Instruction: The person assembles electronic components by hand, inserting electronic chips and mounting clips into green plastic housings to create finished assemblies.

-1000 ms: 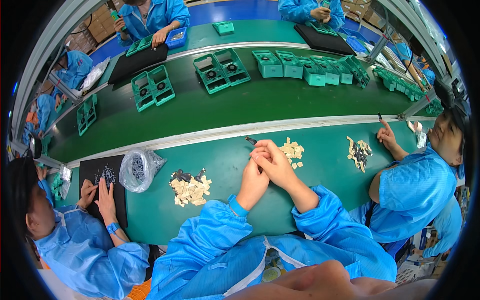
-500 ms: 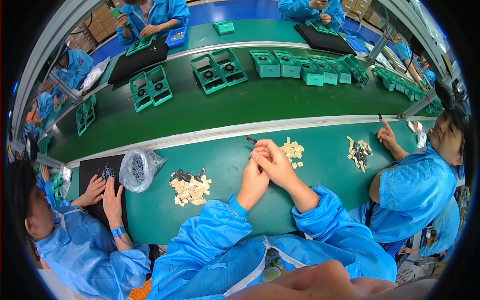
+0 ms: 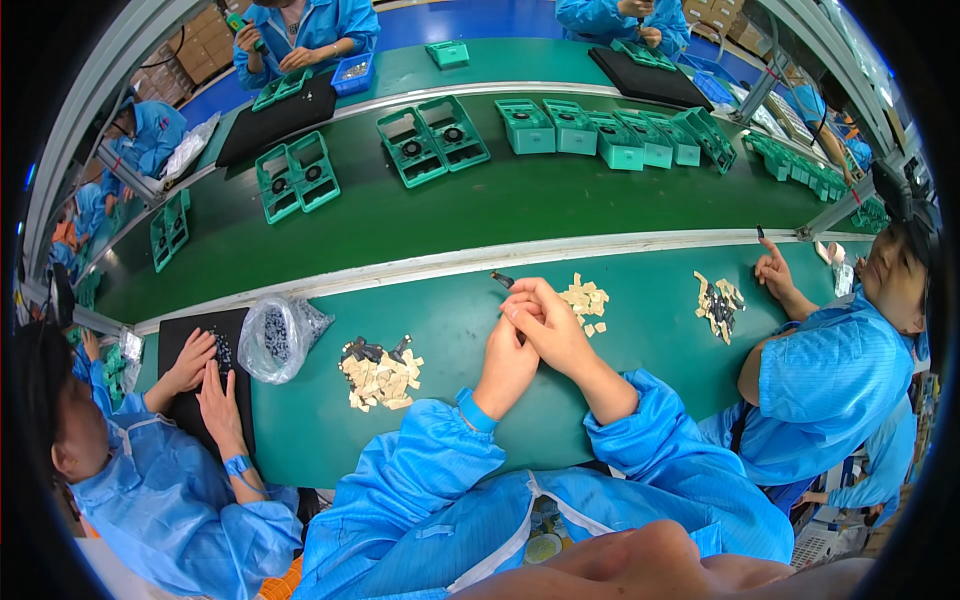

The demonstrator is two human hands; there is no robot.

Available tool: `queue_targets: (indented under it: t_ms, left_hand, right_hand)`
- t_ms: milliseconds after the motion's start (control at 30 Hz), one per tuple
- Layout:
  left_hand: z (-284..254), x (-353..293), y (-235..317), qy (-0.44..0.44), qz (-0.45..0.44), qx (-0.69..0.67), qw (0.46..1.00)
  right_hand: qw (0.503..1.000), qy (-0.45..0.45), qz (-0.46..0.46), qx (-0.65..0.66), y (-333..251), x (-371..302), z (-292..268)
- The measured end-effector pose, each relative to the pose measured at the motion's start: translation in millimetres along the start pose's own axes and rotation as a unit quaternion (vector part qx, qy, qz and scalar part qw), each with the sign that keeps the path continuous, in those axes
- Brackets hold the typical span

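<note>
My right hand (image 3: pixel 552 328) is closed and lies over my left hand (image 3: pixel 507 366), both raised above the green bench. A small black piece (image 3: pixel 503 281) with a pale tip sticks out past the right fingertips. The left hand is curled under the right one; its fingertips, and anything in them, are hidden. A dark patch shows between the palms. To the left of my hands lies a heap of cream-coloured scraps (image 3: pixel 380 382) with black pieces (image 3: pixel 370 352) on it. Another cream-coloured heap (image 3: pixel 584 297) is just beyond my right hand.
A clear bag of small dark parts (image 3: pixel 277 340) stands left, beside a co-worker's hands (image 3: pixel 200 380) on a black mat (image 3: pixel 180 335). Right, a co-worker's hand (image 3: pixel 775 272) is raised near a mixed heap (image 3: pixel 718 305). Green plastic housings (image 3: pixel 432 140) line the belt (image 3: pixel 420 225) ahead, behind a pale rail (image 3: pixel 420 268).
The green housings on the belt have shifted slightly left. The left co-worker's hands have moved on the black mat, one reaching farther forward. My own hands look unchanged.
</note>
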State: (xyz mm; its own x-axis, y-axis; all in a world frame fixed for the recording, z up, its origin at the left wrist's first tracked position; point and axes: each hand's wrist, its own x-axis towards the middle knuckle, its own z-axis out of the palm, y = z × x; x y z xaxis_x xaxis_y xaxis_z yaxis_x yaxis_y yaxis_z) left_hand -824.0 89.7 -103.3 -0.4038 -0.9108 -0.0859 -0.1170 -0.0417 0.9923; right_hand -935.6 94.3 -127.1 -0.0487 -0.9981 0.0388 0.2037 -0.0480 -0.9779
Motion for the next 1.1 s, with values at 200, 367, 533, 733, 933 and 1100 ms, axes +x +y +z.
queue_targets:
  t_ms: [200, 367, 533, 733, 933, 1100]
  left_hand:
    - [3.8, 1.7, -0.1, -0.001, 0.002, -0.005, 1.0]
    - [7.0, 2.0, -0.7, 0.001, -0.005, 0.002, 1.0]
    - [10.3, 2.3, -0.6, -0.004, -0.011, -0.028, 1.0]
    - [14.5, 3.2, -1.6, -0.001, -0.009, -0.006, 1.0]
    - [18.9, 4.0, -0.9, 0.003, -0.002, -0.015, 1.0]
    - [21.9, 5.3, -1.4, -0.001, -0.001, -0.007, 1.0]
  right_hand:
    - [1.0, -0.002, -0.002, -0.003, -1.8, -0.6, -4.0]
    - [1.0, -0.002, 0.001, 0.004, -1.8, -1.7, -7.7]
    - [1.0, 0.0, 0.0, -0.002, -3.8, -2.7, -10.3]
    - [1.0, 0.001, 0.002, 0.0, -2.7, -3.0, -14.7]
    - [1.0, 0.0, 0.01, -0.001, -3.2, -3.6, -18.9]
    - [1.0, 0.025, -0.008, -0.003, -1.7, -4.1, -19.8]
